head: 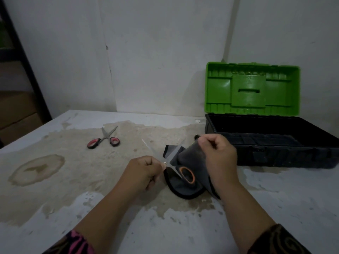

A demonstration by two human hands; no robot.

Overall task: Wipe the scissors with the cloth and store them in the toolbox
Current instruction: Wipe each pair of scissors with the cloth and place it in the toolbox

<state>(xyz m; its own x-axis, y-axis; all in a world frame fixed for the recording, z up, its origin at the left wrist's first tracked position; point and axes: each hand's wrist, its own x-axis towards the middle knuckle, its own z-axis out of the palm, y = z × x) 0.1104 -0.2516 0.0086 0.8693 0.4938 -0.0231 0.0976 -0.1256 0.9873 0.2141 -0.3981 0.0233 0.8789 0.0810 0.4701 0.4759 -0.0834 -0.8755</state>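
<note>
Your left hand point(145, 171) pinches shiny orange-handled scissors point(183, 173); your right hand point(218, 153) grips the soft gray cloth point(192, 153) (blade wrapped inside).

The room is dim and the light flat and greyish, with no sharp shadows anywhere; the wall point(156, 52) falls off darker toward the left edge and the upper corners, and the green lid point(252, 88) of the toolbox is the one thing that catches a soft sheen. The black tray point(271, 132) of the toolbox is so dark that its inside can hardly be made out. The hands point(218, 154) and the cloth point(190, 160) look slightly smeared with motion blur, fine detail is soft and grainy throughout, and the wide lens bows the tabletop point(55, 189) edges outward.
</note>
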